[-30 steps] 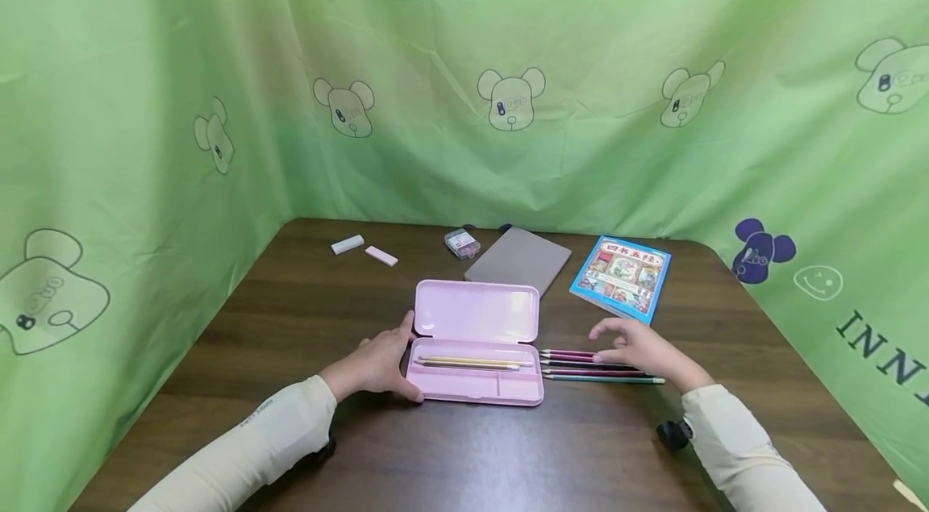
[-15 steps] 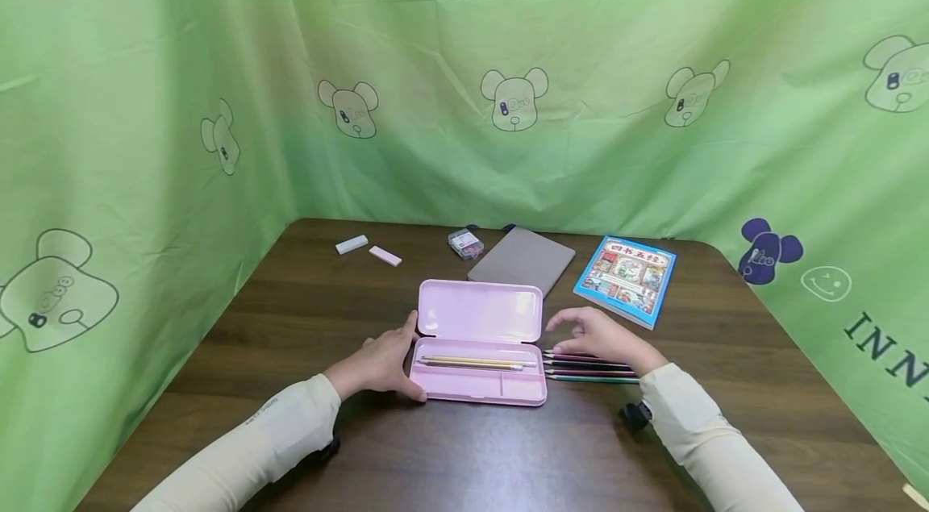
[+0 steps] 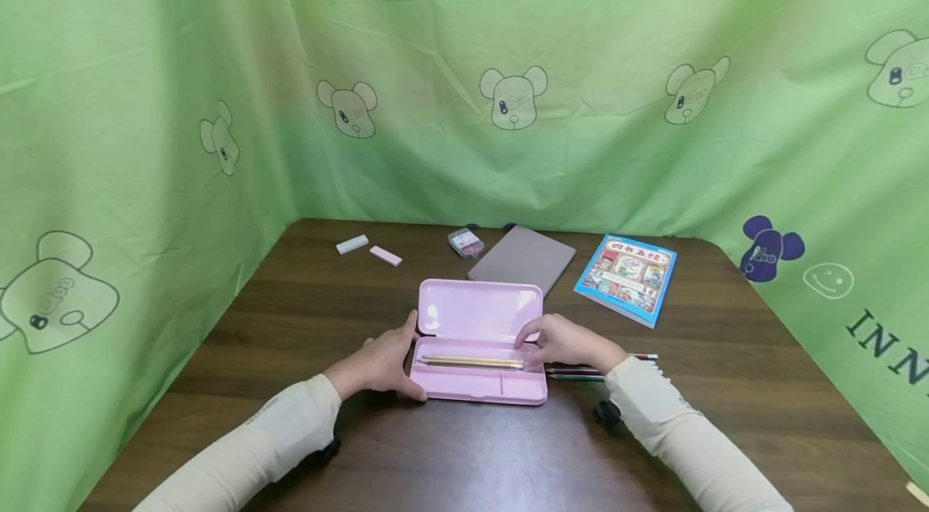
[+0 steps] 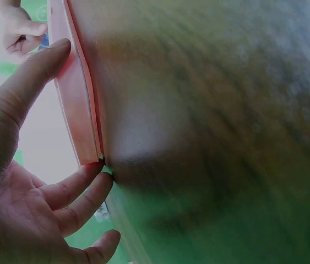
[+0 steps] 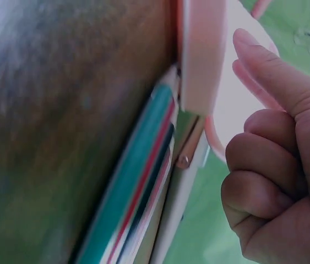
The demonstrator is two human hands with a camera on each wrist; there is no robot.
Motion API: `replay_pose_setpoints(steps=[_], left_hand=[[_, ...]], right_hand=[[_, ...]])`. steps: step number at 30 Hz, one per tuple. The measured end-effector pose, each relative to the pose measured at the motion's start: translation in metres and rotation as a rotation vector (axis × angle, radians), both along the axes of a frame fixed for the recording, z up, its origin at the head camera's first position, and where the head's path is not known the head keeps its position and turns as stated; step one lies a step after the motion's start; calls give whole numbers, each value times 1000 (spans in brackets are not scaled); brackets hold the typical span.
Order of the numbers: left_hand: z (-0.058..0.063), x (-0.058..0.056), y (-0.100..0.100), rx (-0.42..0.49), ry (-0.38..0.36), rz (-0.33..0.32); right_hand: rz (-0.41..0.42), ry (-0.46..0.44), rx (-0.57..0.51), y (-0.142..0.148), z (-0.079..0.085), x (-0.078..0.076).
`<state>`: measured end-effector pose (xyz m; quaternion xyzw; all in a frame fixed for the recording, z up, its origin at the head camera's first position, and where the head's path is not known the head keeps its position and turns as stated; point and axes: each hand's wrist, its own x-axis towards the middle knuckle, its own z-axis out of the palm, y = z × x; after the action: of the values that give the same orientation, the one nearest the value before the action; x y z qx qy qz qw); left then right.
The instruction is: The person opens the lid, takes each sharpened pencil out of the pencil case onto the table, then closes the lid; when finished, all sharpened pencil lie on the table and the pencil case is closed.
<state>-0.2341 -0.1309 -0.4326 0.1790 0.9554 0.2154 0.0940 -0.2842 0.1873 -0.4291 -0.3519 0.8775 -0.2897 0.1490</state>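
An opened pink pencil case [image 3: 457, 391] lies on the table, lid leaning back. Inside its long compartment lie a yellow pencil [image 3: 464, 359] and a darker one beside it. My left hand [image 3: 381, 363] grips the case's left end, thumb on the front wall and fingers at the back; the left wrist view shows this thumb [image 4: 55, 55] close up. My right hand [image 3: 569, 343] hovers over the case's right end, index finger and thumb apart near the pencils' ends, the other fingers curled. No object shows in it. Several loose pencils [image 5: 138, 165] lie right of the case, partly under that hand.
Behind the case lie a grey notebook [image 3: 518, 254] and a small clear box [image 3: 465, 243]. A blue-bordered book [image 3: 627, 278] lies at the back right. Two small bars, white [image 3: 352, 244] and pink [image 3: 385, 256], lie back left. Green cloth [image 3: 435, 133] hangs around the table.
My right hand has moved left from above the loose pencils to over the case's right end. The left hand stays on the case. The pencils in the case look unmoved.
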Motion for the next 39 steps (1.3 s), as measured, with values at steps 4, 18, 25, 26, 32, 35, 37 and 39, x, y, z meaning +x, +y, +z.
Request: replay_pose_setpoints(steps=[4, 18, 25, 26, 32, 35, 37, 39], left_hand=[[-2, 1, -1, -2, -7, -17], [3, -6, 0, -22, -22, -14], [1, -7, -2, -26, -14, -9], [2, -6, -2, -24, -17, -9], [2, -6, -2, -22, -34, -13], [2, -6, -2, -26, -30, -11], [2, -7, -2, -24, -27, -8], [1, -7, -2, -20, -30, -6]], right_hand=[[12, 23, 81, -5, -3, 3], [34, 67, 151, -9, 4, -3], [57, 51, 131, -12, 0, -6], [60, 50, 130, -12, 0, -6], [75, 50, 125, -12, -2, -6], [73, 51, 120, -13, -2, -6], [68, 51, 118, -13, -3, -6], [61, 52, 117, -12, -3, -6]])
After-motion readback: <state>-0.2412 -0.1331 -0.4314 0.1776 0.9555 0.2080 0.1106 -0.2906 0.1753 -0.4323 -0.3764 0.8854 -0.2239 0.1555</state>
